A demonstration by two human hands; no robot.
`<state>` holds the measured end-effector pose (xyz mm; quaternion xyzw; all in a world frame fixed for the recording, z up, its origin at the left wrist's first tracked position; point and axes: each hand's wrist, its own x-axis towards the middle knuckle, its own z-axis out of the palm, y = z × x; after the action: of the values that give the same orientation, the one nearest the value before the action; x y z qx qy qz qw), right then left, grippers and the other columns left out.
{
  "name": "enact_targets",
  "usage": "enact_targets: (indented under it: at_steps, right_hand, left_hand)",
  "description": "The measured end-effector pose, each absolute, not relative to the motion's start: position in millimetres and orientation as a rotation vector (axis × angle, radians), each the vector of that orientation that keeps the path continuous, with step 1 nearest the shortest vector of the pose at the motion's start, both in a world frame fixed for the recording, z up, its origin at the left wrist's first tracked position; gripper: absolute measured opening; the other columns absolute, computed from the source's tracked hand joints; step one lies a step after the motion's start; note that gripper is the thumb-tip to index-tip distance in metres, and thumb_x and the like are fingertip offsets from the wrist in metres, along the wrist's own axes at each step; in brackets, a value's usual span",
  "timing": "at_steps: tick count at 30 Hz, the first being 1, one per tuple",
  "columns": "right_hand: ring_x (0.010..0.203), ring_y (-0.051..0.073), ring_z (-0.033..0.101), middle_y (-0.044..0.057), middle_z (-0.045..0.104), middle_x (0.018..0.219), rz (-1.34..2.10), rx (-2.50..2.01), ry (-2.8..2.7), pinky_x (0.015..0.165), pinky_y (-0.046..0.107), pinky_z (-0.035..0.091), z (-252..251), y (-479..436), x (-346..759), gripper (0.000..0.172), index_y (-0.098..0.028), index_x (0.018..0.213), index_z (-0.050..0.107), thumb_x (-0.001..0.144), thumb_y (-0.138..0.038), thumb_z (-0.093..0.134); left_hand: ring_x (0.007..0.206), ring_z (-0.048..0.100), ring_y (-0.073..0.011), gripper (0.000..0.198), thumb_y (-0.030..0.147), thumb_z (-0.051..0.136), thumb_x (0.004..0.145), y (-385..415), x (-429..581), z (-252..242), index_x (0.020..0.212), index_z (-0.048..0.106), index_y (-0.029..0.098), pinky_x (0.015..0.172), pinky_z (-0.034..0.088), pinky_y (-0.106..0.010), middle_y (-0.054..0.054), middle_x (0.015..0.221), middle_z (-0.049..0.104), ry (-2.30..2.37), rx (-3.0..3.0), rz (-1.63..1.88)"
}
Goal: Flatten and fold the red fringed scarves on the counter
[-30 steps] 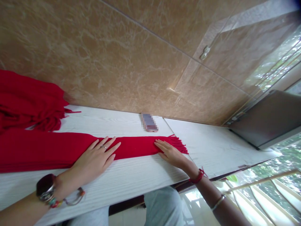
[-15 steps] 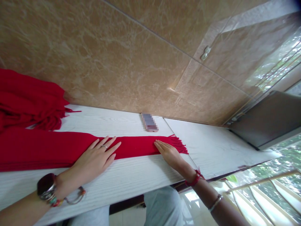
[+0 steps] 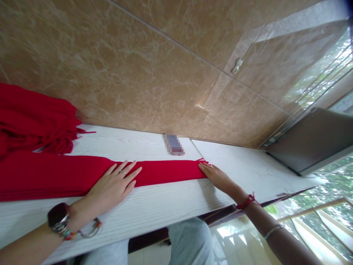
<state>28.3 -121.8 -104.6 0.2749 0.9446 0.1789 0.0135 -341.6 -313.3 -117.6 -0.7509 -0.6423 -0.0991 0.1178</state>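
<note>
A long red scarf (image 3: 168, 171) lies folded lengthwise along the white tabletop (image 3: 165, 206), wider at the left and narrow toward the right. My left hand (image 3: 114, 186) rests flat on its middle part, fingers spread. At the scarf's right end, my right hand (image 3: 219, 179) lies flat with fingers stretched out, covering most of the fringe. Only a few fringe threads show behind those fingers. Neither hand grips anything.
A bunched heap of red fringed cloth (image 3: 33, 117) sits at the far left against the marbled tile wall (image 3: 124, 73). Behind the scarf lies a phone (image 3: 174, 144), its screen blurred. A dark grey panel (image 3: 311, 140) stands at the table's right end.
My right hand has slid right along the scarf, from before the fringe onto it. My left hand has stayed in place on the cloth.
</note>
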Motion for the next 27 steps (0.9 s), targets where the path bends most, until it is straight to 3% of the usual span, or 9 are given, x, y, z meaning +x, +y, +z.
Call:
enact_targets:
  at_steps: [5, 9, 12, 16, 21, 27]
  right_hand:
    - [0.128, 0.031, 0.029, 0.012, 0.037, 0.137, 0.473, 1.058, 2.790, 0.094, 0.054, 0.038, -75, -133, 27, 0.066, -0.015, 0.133, 0.037, 0.071, 0.005, 0.033]
    - [0.131, 0.025, 0.022, 0.012, 0.029, 0.142, 0.078, 0.763, 3.018, 0.105, 0.044, 0.028, -51, -164, -34, 0.060, -0.014, 0.136, 0.030, 0.080, -0.021, 0.048]
    - [0.132, 0.021, 0.020, 0.013, 0.027, 0.142, -0.110, 0.673, 3.175, 0.106, 0.040, 0.026, -59, -187, -92, 0.057, -0.011, 0.137, 0.028, 0.088, -0.038, 0.039]
    - [0.132, 0.024, 0.020, 0.016, 0.027, 0.142, -0.118, 0.592, 3.201, 0.106, 0.047, 0.022, -90, -194, -125, 0.062, -0.010, 0.137, 0.025, 0.089, -0.047, 0.033]
    - [0.131, 0.027, 0.021, 0.016, 0.027, 0.142, 0.037, 0.800, 3.150, 0.102, 0.050, 0.026, -110, -165, -86, 0.055, -0.014, 0.138, 0.025, 0.091, -0.043, 0.030]
    - [0.129, 0.028, 0.026, 0.022, 0.036, 0.135, 0.315, 0.919, 3.063, 0.094, 0.055, 0.034, -127, -105, 3, 0.042, -0.012, 0.131, 0.037, 0.091, -0.023, 0.032]
  left_hand:
    - [0.125, 0.035, -0.0254, 0.045, 0.030, 0.032, 0.086, -313, -342, -118, 0.129, 0.044, 0.023, 0.101, 0.024, -0.044, -0.006, 0.135, 0.042, -1.863, -2.185, -0.303]
    - [0.125, 0.035, -0.0253, 0.045, 0.031, 0.032, 0.086, -313, -342, -119, 0.129, 0.044, 0.022, 0.101, 0.024, -0.044, -0.006, 0.135, 0.042, -1.867, -2.181, -0.267]
    - [0.126, 0.034, -0.0262, 0.045, 0.031, 0.032, 0.086, -313, -343, -119, 0.128, 0.045, 0.022, 0.100, 0.025, -0.045, -0.007, 0.136, 0.041, -1.861, -2.178, -0.276]
    - [0.125, 0.036, -0.0273, 0.045, 0.031, 0.031, 0.086, -315, -342, -116, 0.127, 0.046, 0.021, 0.099, 0.026, -0.046, -0.008, 0.135, 0.041, -1.863, -2.184, -0.252]
    - [0.125, 0.036, -0.0271, 0.046, 0.031, 0.031, 0.086, -315, -341, -114, 0.128, 0.045, 0.021, 0.099, 0.027, -0.046, -0.007, 0.135, 0.041, -1.872, -2.196, -0.237]
    - [0.124, 0.036, -0.0277, 0.046, 0.033, 0.031, 0.085, -312, -343, -121, 0.127, 0.046, 0.021, 0.099, 0.026, -0.047, -0.007, 0.135, 0.042, -1.849, -2.195, -0.307]
